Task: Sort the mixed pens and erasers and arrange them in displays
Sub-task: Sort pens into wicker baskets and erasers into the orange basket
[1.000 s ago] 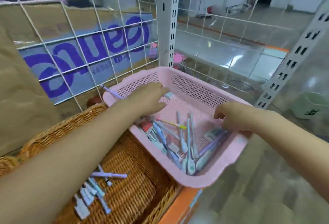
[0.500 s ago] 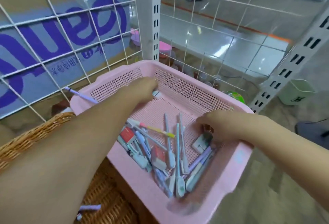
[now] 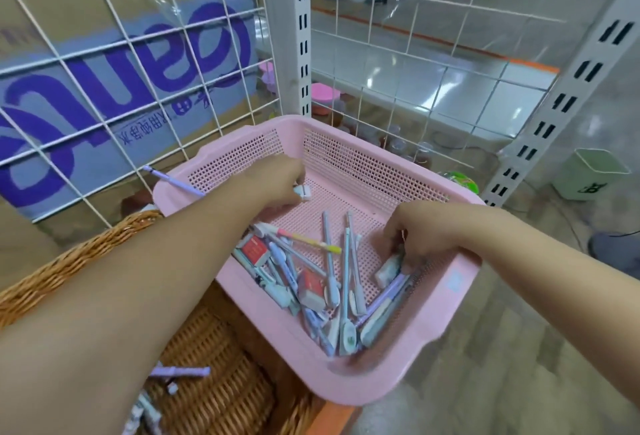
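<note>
Wire-grid shelving (image 3: 289, 36), tiled floor (image 3: 467, 88) beyond. Pink basket (image 3: 381, 386) overlaps wicker basket (image 3: 221, 348). My left hand (image 3: 273, 182) pinches a white eraser (image 3: 302, 191) near the pink basket's far corner; right hand (image 3: 422, 230) curled among pens (image 3: 344, 279), grip unclear.

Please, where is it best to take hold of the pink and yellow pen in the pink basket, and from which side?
Probably pinch the pink and yellow pen at its middle, from above. It lies flat on top of the other pens, so its long sides are free there.
</note>
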